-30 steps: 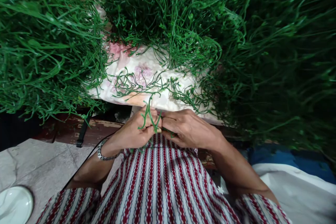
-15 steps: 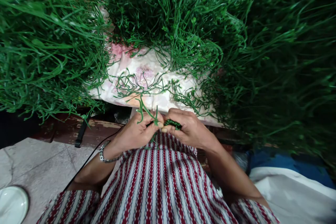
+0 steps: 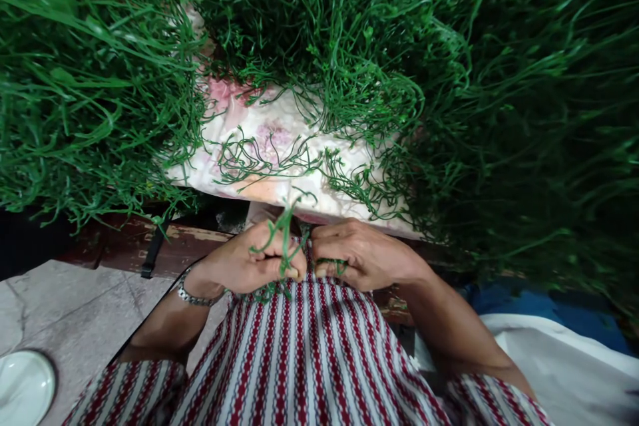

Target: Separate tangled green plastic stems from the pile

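Note:
My left hand (image 3: 259, 259) is closed in a pinch around a green plant sprig (image 3: 284, 236); its thin stems stick up past the thumb and more hang below the fingers. Close beside it, with a small gap, my right hand (image 3: 362, 253) is closed on a small bunch of green stems (image 3: 332, 263), mostly hidden in the fingers. Both hands are over the lap, just in front of the table edge. Loose green stems (image 3: 249, 163) lie scattered on the flowered tablecloth (image 3: 309, 188) beyond them.
A tall heap of green stalks (image 3: 94, 93) is on the left. Another mound (image 3: 339, 33) rises at the back, and a darker heap (image 3: 539, 146) covers the right. A white plate (image 3: 24, 386) is at lower left; a pale sack (image 3: 569, 373) lies at lower right.
Both hands have moved slightly down toward the lap and drawn apart, where before their fingertips met. The sprig in the left hand has shifted with it.

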Available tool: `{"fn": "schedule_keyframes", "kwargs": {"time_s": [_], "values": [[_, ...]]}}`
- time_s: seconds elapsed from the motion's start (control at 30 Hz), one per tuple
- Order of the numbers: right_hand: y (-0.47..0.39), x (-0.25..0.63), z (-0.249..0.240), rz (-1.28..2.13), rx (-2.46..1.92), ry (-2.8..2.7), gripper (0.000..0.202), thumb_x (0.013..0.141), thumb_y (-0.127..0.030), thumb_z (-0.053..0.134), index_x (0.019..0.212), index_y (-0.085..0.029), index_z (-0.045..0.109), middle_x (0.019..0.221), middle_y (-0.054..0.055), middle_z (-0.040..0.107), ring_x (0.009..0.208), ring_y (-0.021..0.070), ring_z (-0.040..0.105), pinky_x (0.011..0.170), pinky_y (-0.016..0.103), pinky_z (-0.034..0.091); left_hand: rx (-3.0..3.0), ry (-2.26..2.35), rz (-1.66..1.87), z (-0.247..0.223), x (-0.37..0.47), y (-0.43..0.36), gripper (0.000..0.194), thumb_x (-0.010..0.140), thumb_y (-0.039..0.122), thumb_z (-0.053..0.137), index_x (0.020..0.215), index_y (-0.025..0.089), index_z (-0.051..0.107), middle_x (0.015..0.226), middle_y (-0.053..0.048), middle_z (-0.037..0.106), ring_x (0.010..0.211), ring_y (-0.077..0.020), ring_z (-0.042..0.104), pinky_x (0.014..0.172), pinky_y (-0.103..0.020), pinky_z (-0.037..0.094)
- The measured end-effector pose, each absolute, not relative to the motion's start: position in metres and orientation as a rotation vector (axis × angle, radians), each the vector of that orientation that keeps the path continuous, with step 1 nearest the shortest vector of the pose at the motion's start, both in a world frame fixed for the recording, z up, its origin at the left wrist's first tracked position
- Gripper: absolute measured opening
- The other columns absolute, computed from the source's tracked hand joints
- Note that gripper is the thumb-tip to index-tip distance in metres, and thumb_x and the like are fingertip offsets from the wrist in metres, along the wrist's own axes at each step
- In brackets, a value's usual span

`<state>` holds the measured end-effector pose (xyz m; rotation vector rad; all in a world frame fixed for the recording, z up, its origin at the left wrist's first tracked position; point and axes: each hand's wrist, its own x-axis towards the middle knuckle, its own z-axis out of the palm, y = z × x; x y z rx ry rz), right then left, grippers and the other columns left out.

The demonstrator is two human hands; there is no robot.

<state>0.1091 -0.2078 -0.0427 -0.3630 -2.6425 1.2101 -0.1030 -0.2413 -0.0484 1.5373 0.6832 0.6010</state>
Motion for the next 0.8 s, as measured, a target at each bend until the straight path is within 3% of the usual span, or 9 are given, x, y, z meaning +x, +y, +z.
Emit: {"fn": "schedule_keyframes", "kwargs": {"time_s": [0.1, 0.17, 0.23, 0.3, 0.4, 0.5, 0.7, 0.8], "values": [[-0.207, 0.110, -0.046, 1.247, -0.499, -2.367, 0.023, 0.092, -0.030, 0.043, 0.077, -0.017, 0.055, 0.072, 0.001, 0.052, 0.068, 0.0113, 0.050, 0.063, 0.024, 0.042, 1.268, 0.852, 0.784, -0.052, -0.101, -0.236, 0.019, 0.080, 0.031, 0.058, 0.071, 0.018, 0.068, 0.057, -0.002, 0.058, 0.048, -0.0106, 0.047, 0.047, -0.024, 0.035], [-0.210, 0.110, -0.046, 1.172, -0.601, -2.217, 0.028, 0.092, -0.037, 0.042, 0.078, -0.017, 0.055, 0.088, 0.007, 0.055, 0.082, 0.0143, 0.053, 0.072, 0.029, 0.045, 1.136, 0.944, 0.946, -0.055, -0.096, -0.232, 0.017, 0.078, 0.033, 0.062, 0.071, 0.019, 0.069, 0.060, -0.002, 0.058, 0.052, -0.0104, 0.047, 0.049, -0.024, 0.036], [-0.215, 0.108, -0.044, 1.089, -0.670, -2.147, 0.028, 0.091, -0.039, 0.044, 0.077, -0.017, 0.055, 0.110, 0.012, 0.053, 0.102, 0.0192, 0.052, 0.084, 0.035, 0.045, 1.061, 0.971, 1.056, -0.057, -0.092, -0.230, 0.015, 0.075, 0.032, 0.065, 0.070, 0.019, 0.069, 0.064, -0.002, 0.060, 0.056, -0.0107, 0.049, 0.052, -0.024, 0.038], [-0.219, 0.106, -0.043, 1.038, -0.727, -2.109, 0.021, 0.090, -0.034, 0.047, 0.079, -0.017, 0.055, 0.119, 0.013, 0.052, 0.111, 0.0213, 0.050, 0.089, 0.037, 0.043, 1.038, 1.012, 1.116, -0.058, -0.088, -0.230, 0.013, 0.075, 0.030, 0.066, 0.071, 0.019, 0.070, 0.063, -0.001, 0.060, 0.055, -0.0104, 0.048, 0.052, -0.023, 0.037], [-0.223, 0.103, -0.044, 1.059, -0.796, -1.998, 0.011, 0.090, -0.024, 0.048, 0.084, -0.018, 0.055, 0.091, 0.008, 0.062, 0.087, 0.0167, 0.059, 0.076, 0.031, 0.047, 1.117, 1.114, 1.176, -0.058, -0.086, -0.230, 0.011, 0.075, 0.028, 0.067, 0.071, 0.018, 0.070, 0.062, -0.001, 0.060, 0.058, -0.0115, 0.050, 0.056, -0.025, 0.038], [-0.221, 0.098, -0.047, 1.043, -0.962, -1.860, 0.010, 0.089, -0.024, 0.049, 0.084, -0.018, 0.055, 0.070, 0.000, 0.057, 0.061, 0.0105, 0.054, 0.060, 0.023, 0.044, 1.277, 1.203, 1.201, -0.058, -0.084, -0.231, 0.010, 0.075, 0.025, 0.066, 0.070, 0.018, 0.070, 0.063, -0.001, 0.062, 0.063, -0.0124, 0.052, 0.063, -0.025, 0.040], [-0.221, 0.082, -0.061, 1.185, -1.113, -1.909, 0.022, 0.083, -0.038, 0.058, 0.084, -0.016, 0.058, 0.069, -0.003, 0.056, 0.061, 0.0089, 0.050, 0.057, 0.019, 0.039, 1.442, 1.304, 1.248, -0.057, -0.073, -0.235, 0.008, 0.080, 0.021, 0.060, 0.074, 0.018, 0.066, 0.069, 0.000, 0.065, 0.068, -0.0128, 0.055, 0.068, -0.025, 0.042], [-0.225, 0.078, -0.068, 1.225, -1.068, -1.907, 0.022, 0.083, -0.037, 0.058, 0.083, -0.015, 0.058, 0.068, -0.004, 0.055, 0.062, 0.0087, 0.049, 0.057, 0.019, 0.038, 1.434, 1.288, 1.271, -0.060, -0.069, -0.236, 0.006, 0.080, 0.020, 0.060, 0.077, 0.019, 0.065, 0.072, 0.000, 0.065, 0.071, -0.0129, 0.057, 0.071, -0.025, 0.043]]}}
